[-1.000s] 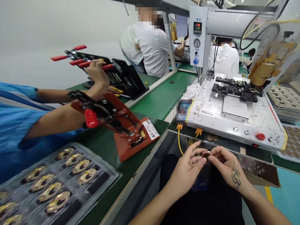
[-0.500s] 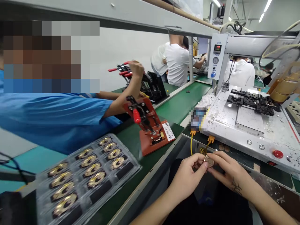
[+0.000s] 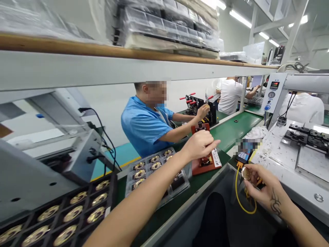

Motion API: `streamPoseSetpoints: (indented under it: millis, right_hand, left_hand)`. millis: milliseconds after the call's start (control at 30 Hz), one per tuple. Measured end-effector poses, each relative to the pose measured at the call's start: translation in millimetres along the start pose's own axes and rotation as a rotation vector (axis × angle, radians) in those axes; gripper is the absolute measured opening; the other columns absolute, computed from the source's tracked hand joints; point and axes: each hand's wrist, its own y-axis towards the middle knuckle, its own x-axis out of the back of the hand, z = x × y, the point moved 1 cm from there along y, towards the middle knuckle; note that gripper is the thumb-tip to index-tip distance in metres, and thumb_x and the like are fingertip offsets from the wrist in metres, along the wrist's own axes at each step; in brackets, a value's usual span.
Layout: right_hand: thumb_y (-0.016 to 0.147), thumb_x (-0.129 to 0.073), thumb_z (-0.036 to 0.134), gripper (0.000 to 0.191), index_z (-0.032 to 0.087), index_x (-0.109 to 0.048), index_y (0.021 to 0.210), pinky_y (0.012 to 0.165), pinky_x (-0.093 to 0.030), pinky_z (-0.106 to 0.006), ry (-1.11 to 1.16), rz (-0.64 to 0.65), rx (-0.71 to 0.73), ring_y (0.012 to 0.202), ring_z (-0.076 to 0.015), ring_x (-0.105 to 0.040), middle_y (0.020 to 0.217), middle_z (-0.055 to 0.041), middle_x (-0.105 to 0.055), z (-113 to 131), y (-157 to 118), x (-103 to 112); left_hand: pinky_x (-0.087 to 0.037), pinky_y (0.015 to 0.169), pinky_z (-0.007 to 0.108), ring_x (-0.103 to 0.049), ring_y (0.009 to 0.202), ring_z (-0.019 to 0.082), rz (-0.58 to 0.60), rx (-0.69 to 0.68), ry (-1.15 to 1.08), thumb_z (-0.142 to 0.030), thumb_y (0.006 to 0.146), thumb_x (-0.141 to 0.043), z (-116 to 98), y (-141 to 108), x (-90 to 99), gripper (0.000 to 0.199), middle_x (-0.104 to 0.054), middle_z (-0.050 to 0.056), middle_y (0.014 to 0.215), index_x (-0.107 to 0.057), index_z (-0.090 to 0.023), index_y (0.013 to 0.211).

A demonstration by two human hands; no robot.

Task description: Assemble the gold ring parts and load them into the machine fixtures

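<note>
My left hand (image 3: 200, 144) reaches out over the red clamp fixture (image 3: 203, 168), its fingers curled and one digit pointing right. It hides the clamp's handle, and whatever lies inside the fingers is hidden. My right hand (image 3: 263, 183) pinches a round gold metal piece (image 3: 246, 173) at its edge, above a yellow cable. Behind my left forearm, a clear plastic tray (image 3: 183, 183) holds several gold parts. The fixture stands on the green bench (image 3: 226, 158) and bears a white handwritten label.
A black tray (image 3: 111, 192) of gold parts is at lower left. A person in blue (image 3: 144, 125) works beyond the fixture at black clamps (image 3: 213, 113). A white machine (image 3: 280, 154) stands right, a phone-like device (image 3: 244, 151) beside it. A shelf (image 3: 102, 67) crosses overhead.
My left hand has left the gold piece and moved over the red fixture. My right hand alone holds the piece. The view has turned left and up, bringing the black tray into sight.
</note>
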Motion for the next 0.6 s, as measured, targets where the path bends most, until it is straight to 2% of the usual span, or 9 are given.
streamPoseSetpoints:
  millis: [33,67,133,200,300,367,433,500,600]
  right_hand:
    - [0.096,-0.066,0.023,0.036,0.028,-0.06,0.131,0.067,-0.056,-0.034,0.016,-0.006,-0.004,0.07,-0.0195,-0.064,0.085,-0.0004,-0.064,-2,4,-4]
    - [0.096,-0.066,0.024,0.036,0.028,-0.06,0.131,0.066,-0.056,-0.034,0.033,-0.007,-0.011,0.07,-0.019,-0.063,0.084,0.0001,-0.063,-5,9,-8]
    - [0.096,-0.067,0.026,0.034,0.026,-0.061,0.129,0.064,-0.055,-0.033,0.07,-0.005,-0.029,0.068,-0.0183,-0.061,0.082,0.0005,-0.061,-12,22,-21]
    - [0.095,-0.068,0.029,0.032,0.024,-0.063,0.126,0.063,-0.053,-0.032,0.103,0.024,-0.04,0.067,-0.0178,-0.059,0.081,0.0007,-0.06,-20,38,-37]
    - [0.094,-0.067,0.028,0.029,0.022,-0.065,0.122,0.062,-0.049,-0.03,0.126,0.093,-0.045,0.066,-0.0164,-0.057,0.08,0.0018,-0.057,-31,59,-66]
    - [0.092,-0.067,0.026,0.028,0.022,-0.066,0.12,0.061,-0.047,-0.028,0.128,0.124,-0.043,0.065,-0.0156,-0.055,0.076,0.0034,-0.055,-40,66,-83]
    - [0.09,-0.067,0.024,0.027,0.021,-0.067,0.116,0.061,-0.046,-0.028,0.131,0.141,-0.04,0.063,-0.015,-0.053,0.073,0.0049,-0.052,-50,70,-97]
    - [0.087,-0.068,0.022,0.026,0.021,-0.067,0.113,0.062,-0.045,-0.028,0.136,0.156,-0.04,0.063,-0.0146,-0.051,0.073,0.0053,-0.051,-61,73,-109]
    - [0.084,-0.069,0.02,0.026,0.019,-0.068,0.11,0.064,-0.044,-0.028,0.147,0.189,-0.039,0.064,-0.0144,-0.05,0.074,0.0049,-0.052,-73,86,-129]
  left_hand:
    - [-0.042,0.07,0.035,-0.043,0.058,0.018,0.015,0.013,-0.007,-0.045,0.103,-0.051,3,3,-1.3,0.055,-0.043,-0.001,0.055,-0.039,-0.025,0.054]
    - [-0.04,0.068,0.034,-0.041,0.058,0.018,-0.021,0.038,-0.028,-0.047,0.104,-0.05,4,8,-0.7,0.056,-0.04,-0.001,0.056,-0.036,-0.025,0.055]
    - [-0.04,0.066,0.032,-0.042,0.058,0.016,-0.184,0.114,-0.115,-0.05,0.106,-0.047,6,24,6.9,0.054,-0.04,-0.002,0.059,-0.037,-0.024,0.06]
    - [-0.043,0.064,0.029,-0.047,0.06,0.015,-0.341,0.207,-0.265,-0.054,0.108,-0.043,15,44,21.5,0.049,-0.045,-0.003,0.064,-0.044,-0.023,0.069]
    - [-0.051,0.07,0.028,-0.059,0.067,0.015,-0.416,0.361,-0.42,-0.051,0.109,-0.04,45,59,45.8,0.035,-0.06,0.001,0.082,-0.053,-0.022,0.095]
    - [-0.053,0.078,0.03,-0.064,0.077,0.016,-0.382,0.501,-0.31,-0.044,0.109,-0.038,65,45,55.5,0.028,-0.067,0.005,0.095,-0.054,-0.021,0.108]
    - [-0.052,0.08,0.032,-0.066,0.082,0.02,-0.283,0.631,-0.147,-0.039,0.105,-0.042,77,11,53.5,0.026,-0.07,0.006,0.093,-0.06,-0.02,0.105]
    - [-0.051,0.072,0.033,-0.065,0.07,0.022,-0.126,0.689,-0.131,-0.039,0.097,-0.056,78,-32,36.8,0.026,-0.069,0.004,0.072,-0.065,-0.019,0.083]
    - [-0.047,0.061,0.029,-0.063,0.056,0.021,0.157,0.721,-0.177,-0.034,0.079,-0.075,72,-83,-9.0,0.018,-0.066,0.0,0.055,-0.07,-0.02,0.068]
